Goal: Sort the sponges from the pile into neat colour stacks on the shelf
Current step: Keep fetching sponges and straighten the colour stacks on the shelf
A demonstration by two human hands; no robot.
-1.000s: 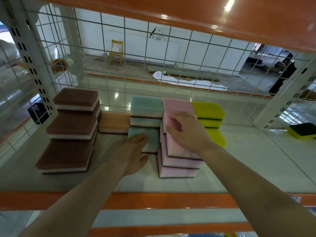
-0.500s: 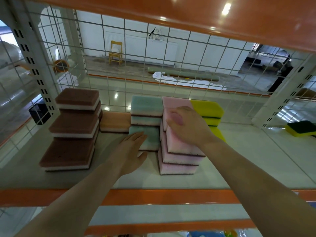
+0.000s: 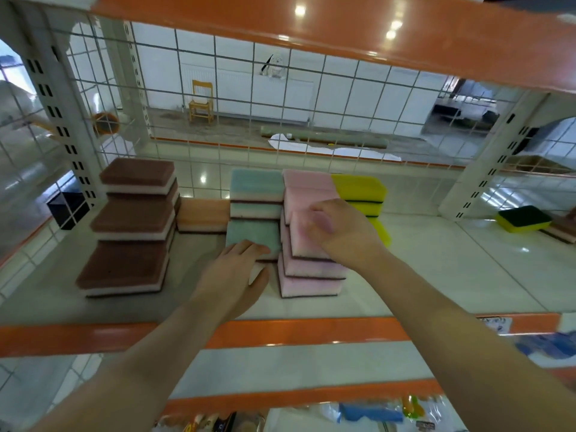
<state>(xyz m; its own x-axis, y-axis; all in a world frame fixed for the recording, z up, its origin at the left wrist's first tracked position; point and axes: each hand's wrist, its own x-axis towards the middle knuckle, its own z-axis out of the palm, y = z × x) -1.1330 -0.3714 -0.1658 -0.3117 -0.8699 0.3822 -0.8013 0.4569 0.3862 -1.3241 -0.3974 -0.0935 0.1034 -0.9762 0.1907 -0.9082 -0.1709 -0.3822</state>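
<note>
Top pink sponge (image 3: 307, 236) sitting on the pink stack (image 3: 308, 275) as before, long axis running away from me, my right hand (image 3: 346, 232) still curling over it, left hand (image 3: 232, 275) staying flat, fingers touching the green sponge (image 3: 252, 235), brown stacks (image 3: 131, 226) standing left on the shelf (image 3: 436, 269).

The scene is bright and evenly lit, and overhead lamps throw white glare spots on the glossy orange beam (image 3: 343, 29) far above the fingers. Smaller glints dot the tiled floor beyond. The right hand (image 3: 339, 233) is motion-blurred. Wide-angle distortion bends the uprights and smears the frame's corners.
</note>
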